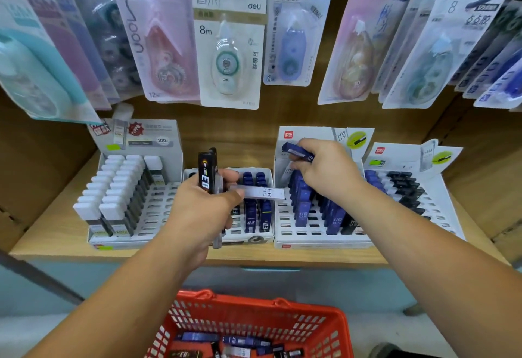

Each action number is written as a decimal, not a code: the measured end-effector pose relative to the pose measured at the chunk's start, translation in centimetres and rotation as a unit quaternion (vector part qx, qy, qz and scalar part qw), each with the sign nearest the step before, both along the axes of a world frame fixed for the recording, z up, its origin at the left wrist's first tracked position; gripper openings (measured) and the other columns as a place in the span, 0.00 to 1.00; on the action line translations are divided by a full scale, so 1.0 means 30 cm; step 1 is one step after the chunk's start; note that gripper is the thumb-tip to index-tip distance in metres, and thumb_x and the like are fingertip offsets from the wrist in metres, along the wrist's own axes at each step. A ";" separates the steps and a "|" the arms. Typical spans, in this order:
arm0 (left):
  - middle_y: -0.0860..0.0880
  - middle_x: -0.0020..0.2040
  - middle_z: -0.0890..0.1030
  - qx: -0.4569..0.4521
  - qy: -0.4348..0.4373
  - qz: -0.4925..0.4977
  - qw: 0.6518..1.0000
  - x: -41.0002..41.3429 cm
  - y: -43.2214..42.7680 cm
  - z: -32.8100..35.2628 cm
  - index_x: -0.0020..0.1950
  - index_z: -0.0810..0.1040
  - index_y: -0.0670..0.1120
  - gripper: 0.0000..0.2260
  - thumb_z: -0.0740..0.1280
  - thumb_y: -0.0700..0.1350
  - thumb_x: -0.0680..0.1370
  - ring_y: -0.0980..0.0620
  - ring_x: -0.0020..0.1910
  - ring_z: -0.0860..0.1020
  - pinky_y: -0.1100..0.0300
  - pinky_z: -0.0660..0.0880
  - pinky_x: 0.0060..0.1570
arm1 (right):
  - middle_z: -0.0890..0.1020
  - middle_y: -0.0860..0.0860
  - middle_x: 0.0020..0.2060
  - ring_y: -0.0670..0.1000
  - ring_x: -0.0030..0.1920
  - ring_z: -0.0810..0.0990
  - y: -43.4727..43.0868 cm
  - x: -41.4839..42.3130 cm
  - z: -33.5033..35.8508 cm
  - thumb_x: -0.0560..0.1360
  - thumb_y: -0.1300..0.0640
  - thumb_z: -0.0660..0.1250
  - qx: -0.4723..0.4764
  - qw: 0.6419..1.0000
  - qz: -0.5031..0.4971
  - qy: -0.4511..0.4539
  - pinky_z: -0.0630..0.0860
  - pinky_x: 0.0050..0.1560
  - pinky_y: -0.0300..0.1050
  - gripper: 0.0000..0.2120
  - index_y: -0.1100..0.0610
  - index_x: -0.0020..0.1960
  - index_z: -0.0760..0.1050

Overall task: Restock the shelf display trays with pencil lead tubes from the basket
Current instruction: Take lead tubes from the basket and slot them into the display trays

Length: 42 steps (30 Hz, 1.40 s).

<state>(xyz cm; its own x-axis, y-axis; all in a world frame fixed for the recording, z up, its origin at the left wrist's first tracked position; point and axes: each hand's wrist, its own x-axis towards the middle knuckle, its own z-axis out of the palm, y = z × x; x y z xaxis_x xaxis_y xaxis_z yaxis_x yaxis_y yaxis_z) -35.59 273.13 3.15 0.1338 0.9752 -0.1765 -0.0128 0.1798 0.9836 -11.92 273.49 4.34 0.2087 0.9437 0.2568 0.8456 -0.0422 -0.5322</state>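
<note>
White-capped tubes [113, 185] fill the left columns of the leftmost display tray [161, 216], which sits on the wooden shelf [50, 233]. Just right of it, the left forearm reaches up from the lower left. The left hand [203, 210] hovers in front of the second tray [254, 238], its back to the camera and its fingers curled round a small bundle of lead tubes. A black tube [207, 172] stands upright out of the top of the fist. A pale tube [262, 192] marked HB 0.5 juts sideways to the right, held under the thumb. Dark blue tubes [255, 213] stand in the second tray behind the hand.

Below, at the bottom middle of the view, the red basket [319, 326] holds a loose heap of more tubes [240, 342] lying flat.

Further right, the right arm stretches in from the lower right with the wrist bent down. The right hand [327, 174] hangs over the back of the third tray [299, 234]. Its fingertips grasp one blue tube [298, 152], tilted above the standing rows of blue tubes [303, 205]. The fourth tray [443, 210], at the far right, carries blue and black tubes [395, 185] in its rear rows. Correction tape packs [228, 41] hang across the top.
</note>
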 end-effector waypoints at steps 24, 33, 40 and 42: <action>0.45 0.42 0.84 -0.024 -0.125 0.046 0.991 0.114 0.015 -0.008 0.51 0.81 0.47 0.10 0.74 0.33 0.77 0.43 0.39 0.76 0.56 0.71 0.29 | 0.72 0.43 0.20 0.46 0.22 0.57 -0.080 0.015 0.185 0.78 0.51 0.74 -0.151 0.932 0.041 0.328 0.53 0.23 0.37 0.10 0.58 0.45 0.81; 0.43 0.43 0.87 -0.013 -0.107 0.023 0.994 0.130 0.011 -0.028 0.53 0.81 0.45 0.09 0.74 0.34 0.77 0.41 0.43 0.80 0.54 0.71 0.30 | 0.80 0.51 0.30 0.46 0.23 0.60 -0.069 0.004 0.102 0.74 0.60 0.78 -0.089 0.859 -0.042 0.502 0.56 0.20 0.38 0.08 0.59 0.50 0.82; 0.44 0.45 0.88 0.010 -0.063 0.020 0.998 0.132 0.008 -0.008 0.54 0.81 0.46 0.07 0.74 0.38 0.79 0.32 0.47 0.83 0.53 0.73 0.33 | 0.81 0.41 0.26 0.39 0.24 0.75 -0.069 0.005 0.118 0.74 0.61 0.78 0.026 0.931 -0.055 0.361 0.69 0.26 0.31 0.05 0.53 0.46 0.85; 0.44 0.44 0.88 0.012 -0.053 0.040 0.998 0.119 0.011 0.008 0.56 0.80 0.47 0.07 0.73 0.40 0.80 0.31 0.44 0.82 0.52 0.74 0.36 | 0.85 0.42 0.34 0.39 0.34 0.81 -0.056 0.034 0.123 0.73 0.61 0.78 0.075 0.952 -0.058 0.291 0.77 0.40 0.33 0.05 0.52 0.44 0.85</action>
